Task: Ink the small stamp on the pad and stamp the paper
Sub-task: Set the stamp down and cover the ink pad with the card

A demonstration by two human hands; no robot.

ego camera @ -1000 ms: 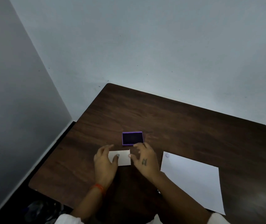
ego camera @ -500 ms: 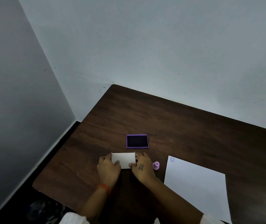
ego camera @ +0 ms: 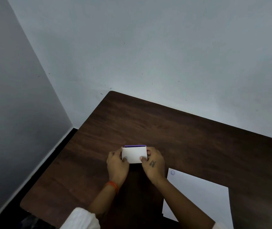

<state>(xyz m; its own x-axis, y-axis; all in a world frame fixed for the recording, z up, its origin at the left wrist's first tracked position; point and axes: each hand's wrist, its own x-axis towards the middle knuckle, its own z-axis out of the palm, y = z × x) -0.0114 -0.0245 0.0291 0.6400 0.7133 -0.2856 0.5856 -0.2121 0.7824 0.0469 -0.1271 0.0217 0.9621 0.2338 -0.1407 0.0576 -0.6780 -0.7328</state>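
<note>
Both of my hands hold a white rectangular lid (ego camera: 134,154) by its short sides, my left hand (ego camera: 117,166) on its left edge and my right hand (ego camera: 154,166) on its right. The lid covers the purple ink pad (ego camera: 135,146), of which only a thin far edge shows. To the right lies the white paper (ego camera: 198,195), with one faint round purple stamp mark (ego camera: 172,172) near its far left corner. I cannot see the small stamp; my right hand may hide it.
The dark wooden table (ego camera: 189,138) stands in a corner, with pale walls behind it and to the left. Its left edge drops to a dark floor. The paper reaches the near edge at the right.
My hands carried the white lid forward, from the table in front of the ink pad to on top of it. The pink stamp seen beside my right hand half a second ago is out of sight.
</note>
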